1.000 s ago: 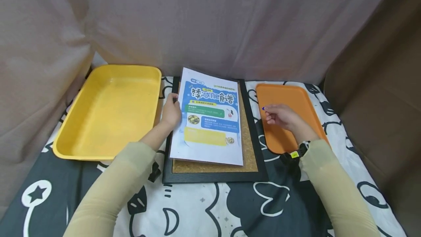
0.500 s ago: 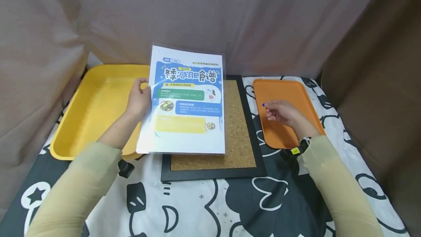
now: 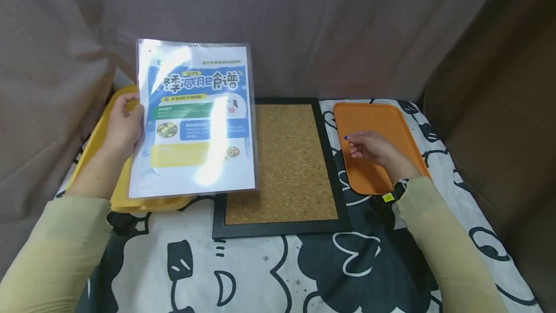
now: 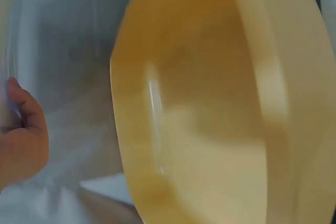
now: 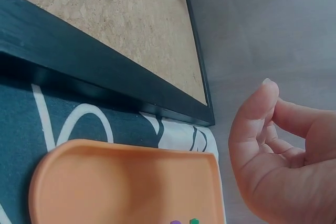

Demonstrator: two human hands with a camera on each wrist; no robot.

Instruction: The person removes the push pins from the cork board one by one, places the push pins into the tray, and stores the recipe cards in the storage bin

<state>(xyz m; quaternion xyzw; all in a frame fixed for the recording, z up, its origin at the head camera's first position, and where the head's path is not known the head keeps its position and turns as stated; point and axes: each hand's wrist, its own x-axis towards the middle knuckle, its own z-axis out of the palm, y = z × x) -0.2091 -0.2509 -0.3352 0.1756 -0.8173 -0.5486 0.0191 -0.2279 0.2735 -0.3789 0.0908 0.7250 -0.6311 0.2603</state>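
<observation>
A laminated poster [image 3: 187,132] printed in blue, green and yellow is held up by my left hand [image 3: 122,124], which pinches its left edge. It hangs above the yellow tray and covers the left part of the cork board [image 3: 295,168]. In the left wrist view the left hand [image 4: 23,142] appears at the edge, beside the yellow tray [image 4: 131,129]. My right hand [image 3: 373,149] hovers over the orange tray [image 3: 386,120], pinching what looks like a blue push pin [image 3: 346,137]; only its small blue end shows. The pin is hidden in the right wrist view.
A purple bit [image 5: 176,222] and a green bit [image 5: 194,221] lie in the orange tray. The board's black frame [image 3: 282,229] stands between the two trays on a patterned cloth [image 3: 243,269]. A grey-brown curtain [image 3: 278,23] closes off the back.
The left hand has lifted the poster off the cork board and carried it left and up, over the yellow tray, baring more cork. The right hand has stayed nearly in place.
</observation>
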